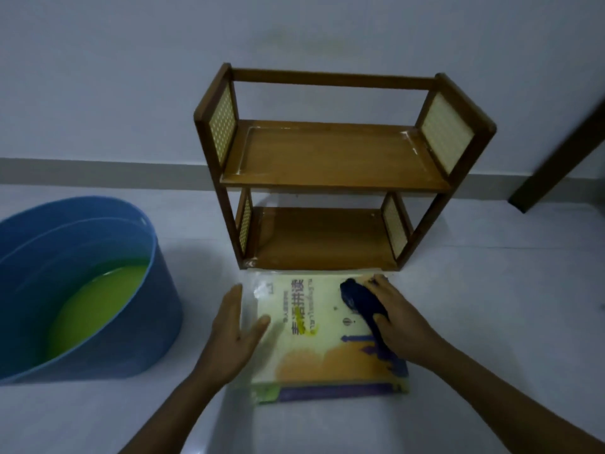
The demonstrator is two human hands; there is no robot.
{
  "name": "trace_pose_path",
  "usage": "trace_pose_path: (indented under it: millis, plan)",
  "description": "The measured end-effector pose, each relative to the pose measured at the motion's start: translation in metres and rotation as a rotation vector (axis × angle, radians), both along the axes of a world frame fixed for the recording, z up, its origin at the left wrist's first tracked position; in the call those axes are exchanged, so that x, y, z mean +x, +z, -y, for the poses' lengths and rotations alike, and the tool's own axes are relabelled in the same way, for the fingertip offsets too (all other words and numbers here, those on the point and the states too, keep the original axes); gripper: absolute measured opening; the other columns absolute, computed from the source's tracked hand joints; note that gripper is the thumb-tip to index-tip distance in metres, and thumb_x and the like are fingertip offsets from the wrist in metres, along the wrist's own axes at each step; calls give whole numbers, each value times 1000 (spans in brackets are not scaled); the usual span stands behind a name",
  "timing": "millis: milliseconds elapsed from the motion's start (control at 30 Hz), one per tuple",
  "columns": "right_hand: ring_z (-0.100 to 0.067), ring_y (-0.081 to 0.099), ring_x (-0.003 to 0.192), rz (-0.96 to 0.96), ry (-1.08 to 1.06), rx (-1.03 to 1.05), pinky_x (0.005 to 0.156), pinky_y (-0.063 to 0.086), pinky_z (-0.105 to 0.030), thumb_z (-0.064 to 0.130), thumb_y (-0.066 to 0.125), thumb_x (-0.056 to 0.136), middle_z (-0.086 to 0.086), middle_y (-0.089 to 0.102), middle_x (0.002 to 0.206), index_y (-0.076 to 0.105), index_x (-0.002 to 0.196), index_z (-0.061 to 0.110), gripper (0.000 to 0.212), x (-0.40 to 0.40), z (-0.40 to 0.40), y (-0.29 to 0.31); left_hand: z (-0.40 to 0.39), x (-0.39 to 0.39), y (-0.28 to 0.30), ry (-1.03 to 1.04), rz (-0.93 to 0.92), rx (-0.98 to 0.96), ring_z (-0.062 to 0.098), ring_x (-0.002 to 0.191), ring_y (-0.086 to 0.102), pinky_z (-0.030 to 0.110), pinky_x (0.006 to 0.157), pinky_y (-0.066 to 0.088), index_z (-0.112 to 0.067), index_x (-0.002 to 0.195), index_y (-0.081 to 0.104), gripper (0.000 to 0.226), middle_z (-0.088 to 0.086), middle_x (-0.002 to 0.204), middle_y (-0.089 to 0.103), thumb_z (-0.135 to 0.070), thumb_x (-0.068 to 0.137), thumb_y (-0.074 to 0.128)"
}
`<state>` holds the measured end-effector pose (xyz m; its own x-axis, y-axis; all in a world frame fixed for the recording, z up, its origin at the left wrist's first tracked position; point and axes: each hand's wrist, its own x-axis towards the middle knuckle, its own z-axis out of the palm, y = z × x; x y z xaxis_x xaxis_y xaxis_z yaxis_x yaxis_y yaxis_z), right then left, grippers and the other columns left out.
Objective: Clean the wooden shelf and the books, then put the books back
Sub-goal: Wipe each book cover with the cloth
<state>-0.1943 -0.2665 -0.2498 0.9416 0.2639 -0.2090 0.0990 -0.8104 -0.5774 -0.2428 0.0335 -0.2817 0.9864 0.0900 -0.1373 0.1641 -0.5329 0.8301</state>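
Note:
A small two-tier wooden shelf (334,165) with woven side panels stands on the floor against the wall, both tiers bare. Directly in front of it lies a stack of books (314,342), the top one pale yellow with orange and purple print. My right hand (402,326) presses a dark blue cloth (357,299) onto the right part of that cover. My left hand (234,326) lies flat with fingers spread on the floor at the stack's left edge, its thumb touching the cover.
A blue tub (82,290) holding yellow-green liquid sits on the floor to the left. A dark wooden door frame (563,152) leans into view at the right. The pale floor meets a grey skirting board behind the shelf.

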Motion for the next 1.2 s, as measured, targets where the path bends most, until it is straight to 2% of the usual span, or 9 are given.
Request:
trace_pose_path:
  millis: [167,300,400,467,733,833,933,1067,1200]
  plan:
    - [-26,17,145,15,-1,-188,114,28,-45,42,48,90,-3,15,159,38,140,14,59,-21,-11,-30,-2,-32,-14,-403,-193,282,10,142,-24,42,119,-4,-24,140,-35,131,-10,149,-35,-83,65,54]
    - [-26,29,140,102,122,-199,114,30,-39,18,53,92,1,25,157,46,134,18,42,-39,-32,-29,-4,-25,-19,-417,-187,307,12,143,-20,44,119,-4,-22,137,-39,139,-9,149,-36,-90,57,51]
    - [-26,59,116,216,452,-262,95,52,-36,35,68,72,8,51,141,50,125,36,56,-82,-67,-41,-1,-17,-25,-399,-165,289,7,139,-23,41,120,0,-26,137,-37,141,-16,143,-35,-95,47,48]
    - [-29,57,116,267,536,-228,94,53,-41,37,66,76,7,48,143,45,128,37,56,-73,-74,-51,-1,-14,-31,-402,-153,298,5,136,-29,40,119,-1,-30,135,-38,138,-16,141,-41,-95,46,46]
    - [-37,20,140,284,-38,-217,114,27,-48,14,51,93,1,21,158,30,147,28,59,28,-74,-50,-1,-11,-39,-416,-147,309,7,137,-37,41,120,-2,-28,135,-42,138,-12,142,-49,-90,56,52]
    - [-32,33,129,448,374,-185,106,42,-46,15,73,67,-4,49,142,51,135,22,72,-33,-112,-45,-1,-15,-46,-369,-125,228,7,142,-27,44,121,5,-36,134,-42,139,-15,149,-38,-85,55,62]
    - [-38,40,124,409,671,-137,104,38,-52,21,70,71,-6,43,143,42,135,20,70,-43,-122,-48,-1,-18,-50,-287,-107,109,12,148,-2,48,118,21,-40,142,-30,143,-15,159,-13,-72,53,78]
    - [-42,30,134,391,290,-246,106,34,-55,14,53,90,-2,28,154,35,142,27,56,31,-109,-52,2,-15,-42,-291,-106,129,6,145,-10,45,120,11,-35,142,-31,144,-33,147,-26,-78,51,72]
    - [-49,23,132,273,110,-243,109,26,-55,5,51,89,-9,20,157,25,148,21,66,28,-123,-41,0,-14,-46,-258,-117,75,9,146,-3,48,119,17,-41,141,-31,146,-24,154,-19,-76,48,76]
